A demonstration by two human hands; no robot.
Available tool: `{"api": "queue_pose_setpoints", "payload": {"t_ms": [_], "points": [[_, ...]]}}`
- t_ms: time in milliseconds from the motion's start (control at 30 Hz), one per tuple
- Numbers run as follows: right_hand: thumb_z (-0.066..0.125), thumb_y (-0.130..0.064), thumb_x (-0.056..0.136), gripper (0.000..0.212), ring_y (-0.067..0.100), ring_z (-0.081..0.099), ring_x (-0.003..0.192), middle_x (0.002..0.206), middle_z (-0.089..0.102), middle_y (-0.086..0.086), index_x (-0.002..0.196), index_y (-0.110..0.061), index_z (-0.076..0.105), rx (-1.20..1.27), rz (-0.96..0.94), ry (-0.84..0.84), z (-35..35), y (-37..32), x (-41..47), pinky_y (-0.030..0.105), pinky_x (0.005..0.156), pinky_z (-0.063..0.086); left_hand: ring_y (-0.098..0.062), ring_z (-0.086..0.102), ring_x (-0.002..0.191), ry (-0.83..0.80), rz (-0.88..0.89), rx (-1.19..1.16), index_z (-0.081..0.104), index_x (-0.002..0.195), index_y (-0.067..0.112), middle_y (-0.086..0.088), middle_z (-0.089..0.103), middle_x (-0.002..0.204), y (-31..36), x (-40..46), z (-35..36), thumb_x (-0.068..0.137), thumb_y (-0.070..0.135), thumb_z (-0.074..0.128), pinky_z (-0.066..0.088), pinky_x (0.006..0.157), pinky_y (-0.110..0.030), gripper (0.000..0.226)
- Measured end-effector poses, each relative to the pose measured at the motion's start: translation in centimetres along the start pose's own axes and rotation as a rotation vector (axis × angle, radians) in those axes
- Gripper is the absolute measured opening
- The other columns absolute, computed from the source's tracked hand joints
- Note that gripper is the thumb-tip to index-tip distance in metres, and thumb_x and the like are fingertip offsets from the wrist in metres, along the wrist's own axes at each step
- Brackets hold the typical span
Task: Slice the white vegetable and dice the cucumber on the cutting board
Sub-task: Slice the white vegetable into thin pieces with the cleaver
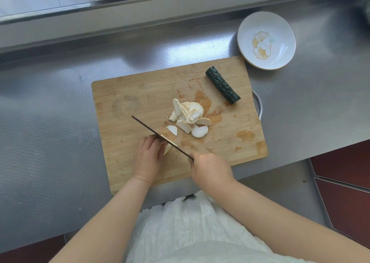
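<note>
A wooden cutting board (128, 102) lies on the steel counter. Near its middle sits a pile of white vegetable slices (189, 116). My left hand (148, 158) curls over the remaining white vegetable piece (167, 148) at the board's front. My right hand (210, 171) grips the handle of a knife (152, 131), whose blade stands edge-down against the piece, right beside my left fingers. A dark green cucumber piece (222, 84) lies whole at the board's back right, apart from both hands.
A white plate (247, 32) with a gold motif stands on the counter behind the board's right corner. A metal handle (258, 104) sticks out at the board's right edge. A raised steel ledge (120, 0) runs along the back. The counter's front edge drops off at right.
</note>
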State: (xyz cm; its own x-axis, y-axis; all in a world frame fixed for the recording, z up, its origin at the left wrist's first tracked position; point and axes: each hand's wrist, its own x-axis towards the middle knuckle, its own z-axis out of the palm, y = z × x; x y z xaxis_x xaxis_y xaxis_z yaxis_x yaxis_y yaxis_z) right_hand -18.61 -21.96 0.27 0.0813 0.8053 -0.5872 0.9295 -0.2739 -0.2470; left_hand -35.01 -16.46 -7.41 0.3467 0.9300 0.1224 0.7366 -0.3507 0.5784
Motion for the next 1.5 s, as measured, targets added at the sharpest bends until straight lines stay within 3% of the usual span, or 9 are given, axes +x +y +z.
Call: {"api": "queue_pose_setpoints", "payload": {"t_ms": [100, 233, 333, 567, 667, 867, 1033, 1200, 1500], "points": [[0.044, -0.015, 0.094, 0.020, 0.028, 0.060, 0.071, 0.084, 0.068, 0.004, 0.106, -0.022, 0.059, -0.039, 0.023, 0.000, 0.0, -0.6, -0.2, 0.027, 0.047, 0.023, -0.023, 0.045, 0.081, 0.016, 0.023, -0.012, 0.068, 0.083, -0.001, -0.014, 0.065, 0.085, 0.0, 0.1, 0.0, 0.087, 0.016, 0.049, 0.039, 0.067, -0.030, 0.026], [0.045, -0.012, 0.093, 0.018, 0.025, 0.047, 0.060, 0.078, 0.063, 0.004, 0.102, -0.018, 0.060, -0.057, 0.042, -0.036, -0.1, -1.0, 0.1, 0.025, 0.042, 0.018, -0.023, 0.046, 0.081, 0.020, 0.018, -0.021, 0.069, 0.083, 0.000, -0.013, 0.065, 0.084, -0.3, 0.1, 0.1, 0.088, 0.017, 0.049, 0.042, 0.067, -0.033, 0.027], [0.045, -0.011, 0.093, 0.016, 0.024, 0.046, 0.060, 0.070, 0.053, 0.002, 0.099, -0.016, 0.059, -0.046, 0.059, -0.059, 0.0, -1.4, 0.5, 0.024, 0.041, 0.019, -0.023, 0.046, 0.081, 0.029, 0.018, -0.018, 0.069, 0.082, 0.000, -0.013, 0.066, 0.084, -0.3, 0.1, 0.1, 0.087, 0.017, 0.050, 0.040, 0.068, -0.031, 0.025], [0.045, -0.006, 0.091, 0.016, 0.025, 0.045, 0.060, 0.068, 0.051, 0.003, 0.097, -0.014, 0.057, -0.031, 0.087, -0.063, 0.5, -2.0, 1.8, 0.024, 0.043, 0.024, -0.027, 0.049, 0.076, 0.016, 0.022, 0.007, 0.068, 0.082, 0.001, -0.012, 0.065, 0.083, -0.4, 0.1, 0.1, 0.088, 0.017, 0.051, 0.039, 0.066, -0.031, 0.024], [0.046, -0.011, 0.093, 0.013, 0.024, 0.047, 0.061, 0.065, 0.044, 0.000, 0.098, -0.013, 0.058, 0.005, 0.103, -0.071, 0.8, -1.8, 2.0, 0.024, 0.043, 0.025, -0.026, 0.049, 0.077, 0.002, 0.028, 0.004, 0.068, 0.082, 0.001, -0.013, 0.065, 0.083, -0.5, 0.1, 0.2, 0.088, 0.017, 0.053, 0.042, 0.066, -0.035, 0.023], [0.044, -0.037, 0.097, 0.026, 0.023, 0.056, 0.067, 0.068, 0.054, -0.001, 0.089, -0.016, 0.056, 0.332, 0.230, -0.101, -0.3, -0.3, 2.6, 0.029, 0.054, 0.041, -0.029, 0.056, 0.072, -0.013, -0.006, 0.026, 0.067, 0.079, 0.003, -0.010, 0.064, 0.085, -0.2, -0.3, -0.1, 0.089, 0.019, 0.059, 0.046, 0.060, -0.037, 0.021], [0.042, -0.030, 0.097, 0.021, 0.025, 0.054, 0.063, 0.069, 0.058, 0.000, 0.095, -0.019, 0.060, 0.095, 0.090, 0.011, -0.1, -0.1, 0.8, 0.027, 0.045, 0.029, -0.033, 0.059, 0.072, -0.027, -0.044, 0.016, 0.069, 0.080, 0.000, -0.013, 0.065, 0.084, 0.1, -0.1, -0.3, 0.078, 0.001, 0.075, 0.048, 0.059, -0.037, 0.006], [0.045, -0.019, 0.095, 0.014, 0.022, 0.046, 0.059, 0.061, 0.044, -0.004, 0.096, -0.022, 0.059, 0.002, 0.066, 0.010, 0.8, -0.7, -0.5, 0.025, 0.042, 0.018, -0.034, 0.059, 0.074, -0.018, -0.016, 0.009, 0.068, 0.081, -0.001, -0.015, 0.065, 0.084, 0.5, -0.1, -0.8, 0.087, 0.018, 0.053, 0.049, 0.063, -0.037, 0.026], [0.045, -0.009, 0.093, 0.015, 0.023, 0.045, 0.059, 0.063, 0.043, -0.001, 0.088, -0.017, 0.056, -0.077, 0.092, -0.062, 0.5, -2.1, 0.3, 0.024, 0.042, 0.020, -0.023, 0.047, 0.077, 0.070, -0.038, 0.001, 0.068, 0.079, 0.000, -0.014, 0.064, 0.081, 0.5, -0.1, -0.5, 0.086, 0.020, 0.050, 0.046, 0.058, -0.033, 0.027]]}}
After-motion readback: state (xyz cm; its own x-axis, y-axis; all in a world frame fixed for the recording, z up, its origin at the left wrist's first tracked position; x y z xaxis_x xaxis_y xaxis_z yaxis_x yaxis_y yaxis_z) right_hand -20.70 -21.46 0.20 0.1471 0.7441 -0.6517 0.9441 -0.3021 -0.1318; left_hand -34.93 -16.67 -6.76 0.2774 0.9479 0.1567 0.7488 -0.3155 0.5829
